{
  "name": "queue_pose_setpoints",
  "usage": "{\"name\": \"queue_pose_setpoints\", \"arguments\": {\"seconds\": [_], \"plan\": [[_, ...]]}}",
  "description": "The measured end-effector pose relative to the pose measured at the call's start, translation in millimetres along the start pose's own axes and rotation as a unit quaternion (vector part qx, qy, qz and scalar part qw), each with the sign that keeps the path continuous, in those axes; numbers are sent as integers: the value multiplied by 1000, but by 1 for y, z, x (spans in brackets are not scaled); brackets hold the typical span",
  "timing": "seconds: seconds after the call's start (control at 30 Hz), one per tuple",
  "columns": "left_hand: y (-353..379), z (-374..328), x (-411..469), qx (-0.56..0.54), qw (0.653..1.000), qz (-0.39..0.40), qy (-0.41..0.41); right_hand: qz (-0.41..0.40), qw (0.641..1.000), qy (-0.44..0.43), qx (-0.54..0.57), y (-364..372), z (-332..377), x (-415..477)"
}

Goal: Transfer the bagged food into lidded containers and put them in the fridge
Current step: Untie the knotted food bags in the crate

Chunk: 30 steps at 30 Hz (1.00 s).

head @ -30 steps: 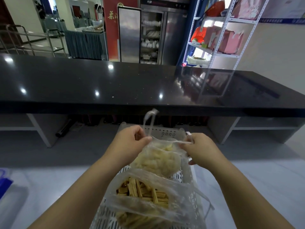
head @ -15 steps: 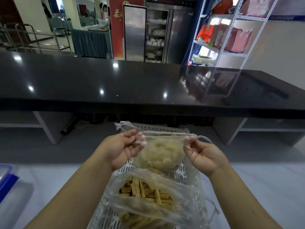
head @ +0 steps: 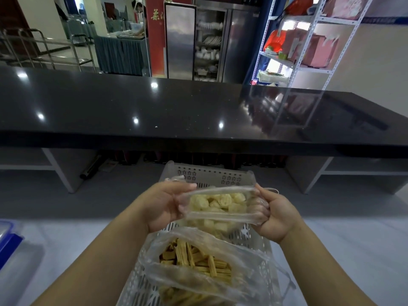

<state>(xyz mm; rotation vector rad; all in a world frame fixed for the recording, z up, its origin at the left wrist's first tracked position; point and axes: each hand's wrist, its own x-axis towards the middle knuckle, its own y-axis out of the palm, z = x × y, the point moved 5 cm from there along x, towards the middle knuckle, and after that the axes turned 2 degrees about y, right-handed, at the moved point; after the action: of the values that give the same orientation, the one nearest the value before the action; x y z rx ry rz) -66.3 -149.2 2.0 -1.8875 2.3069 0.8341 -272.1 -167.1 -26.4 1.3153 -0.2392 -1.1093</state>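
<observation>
Barely started imo: left hand and right hand grip the puff bag mouth stretched wide over the basket, stick bag untouched, nothing boxed or chilled.

We record the colours as follows. The basket is white plastic, pierced with rows of small holes and clusters of round perforations along its far wall. The upper bag is clear film holding pale yellow, cream-toned puffs. The lower bag is clear film holding golden-brown ridged sticks. The counter is glossy black with fine pale speckles and white light spots. The container at the left edge is translucent with a deep blue clip. The shelving rack is white, carrying pink boxes. The panel is red with yellow characters.
</observation>
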Motion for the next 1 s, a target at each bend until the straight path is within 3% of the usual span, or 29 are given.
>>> {"name": "queue_pose_setpoints", "arguments": {"seconds": [0.1, 0.2, 0.3, 0.4, 0.53, 0.7, 0.8, 0.93, 1.0], "plan": [[-6, 3, 1, 100, 995, -29, -5, -4, 998, -59, -21, 0, 5, 2], [-12, 6, 4, 97, 993, -67, -20, -30, 995, -95, -21, -1, 8, 2], [-17, 7, 9, -66, 992, -106, -21, -70, 991, -98, -54, -2, 7, -2], [-20, 8, 12, -176, 976, -125, -28, -155, 962, -125, -187, -9, 11, -7], [-28, 9, 8, -44, 986, -162, 20, -272, 847, -168, -424, -17, 26, -17], [-44, 0, -14, 130, 966, -214, 64, -347, 615, -239, -666, 3, 44, -46], [-45, -16, -36, 241, 937, -228, 112, -333, 552, -310, -699, 31, 50, -69], [-52, -34, -67, 391, 869, -251, 173, -274, 432, -386, -767, 84, 40, -93], [-56, -37, -84, 434, 844, -252, 187, -230, 405, -381, -799, 107, 25, -96]]}}
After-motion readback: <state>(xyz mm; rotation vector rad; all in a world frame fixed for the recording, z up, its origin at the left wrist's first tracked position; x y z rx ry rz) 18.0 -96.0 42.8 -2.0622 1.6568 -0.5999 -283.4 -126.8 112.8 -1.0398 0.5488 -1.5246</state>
